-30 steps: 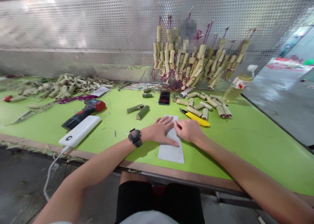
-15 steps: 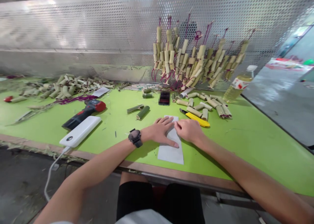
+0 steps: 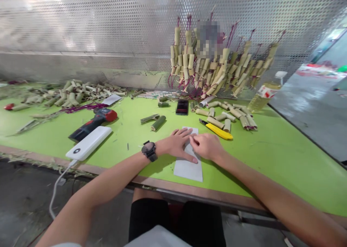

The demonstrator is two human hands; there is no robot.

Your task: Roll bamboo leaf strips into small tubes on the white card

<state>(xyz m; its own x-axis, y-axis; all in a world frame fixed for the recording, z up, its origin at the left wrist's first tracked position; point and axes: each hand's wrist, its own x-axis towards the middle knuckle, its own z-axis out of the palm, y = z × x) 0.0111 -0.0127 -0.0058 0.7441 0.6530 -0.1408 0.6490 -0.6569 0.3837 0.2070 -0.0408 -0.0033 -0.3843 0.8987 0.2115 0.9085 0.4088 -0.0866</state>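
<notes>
A white sheet of paper (image 3: 188, 167) lies on the green table (image 3: 271, 156) near its front edge. My left hand (image 3: 177, 144), with a black watch on the wrist, lies flat on the sheet's upper part, fingers stretched out. My right hand (image 3: 207, 146) rests beside it on the sheet's right side. Its fingers are curled together at the paper, and what they pinch is hidden. A yellow utility knife (image 3: 218, 130) lies just beyond my right hand.
Cut bamboo tubes (image 3: 233, 115) lie behind the knife, with more piled at far left (image 3: 70, 95). Strung bamboo bundles (image 3: 217, 70) hang on the perforated metal wall. A drill (image 3: 93, 122), a white power bank (image 3: 89, 143) and an oil bottle (image 3: 261, 95) are also on the table.
My right hand has shifted slightly left, closer to my left hand's fingers. The left hand and the paper stay about where they were.
</notes>
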